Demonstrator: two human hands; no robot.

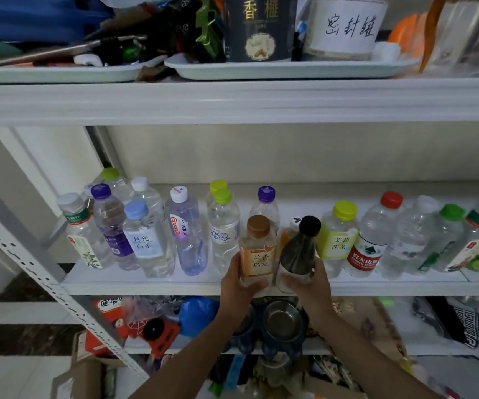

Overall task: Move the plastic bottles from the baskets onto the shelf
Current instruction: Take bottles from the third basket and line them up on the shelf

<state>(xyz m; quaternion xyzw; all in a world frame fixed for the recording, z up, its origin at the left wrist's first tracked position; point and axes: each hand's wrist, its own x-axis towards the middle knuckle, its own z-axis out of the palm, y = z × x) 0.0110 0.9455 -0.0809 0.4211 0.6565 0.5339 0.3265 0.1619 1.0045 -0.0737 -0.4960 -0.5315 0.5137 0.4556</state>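
White metal shelving fills the frame, and the middle shelf (152,286) already carries a row of plastic bottles from left to right. You have two more at its front edge, low in the centre of the frame. Your left hand (237,286) has its grip wrapped around the base of the brown-capped tea bottle (258,249); your right hand (311,283) has its grip closed around the lower part of the dark bottle (300,249). Both look upright, and they sit just beside each other.

To finish this step well, push each one back into the gap in front of the purple-capped bottle (265,205), keep the bases flat on the shelf, and release only once they stand on their own. The light, empty-looking neighbours would tip easily, so slide in straight and avoid knocking the green-capped bottle (223,223) or the yellow-labelled one (337,234).

Above, at the top of the frame, trays (287,71) hold a can, a labelled jar and clutter. Below, the lower shelf holds metal bowls (283,318) and packets. No baskets are in view.
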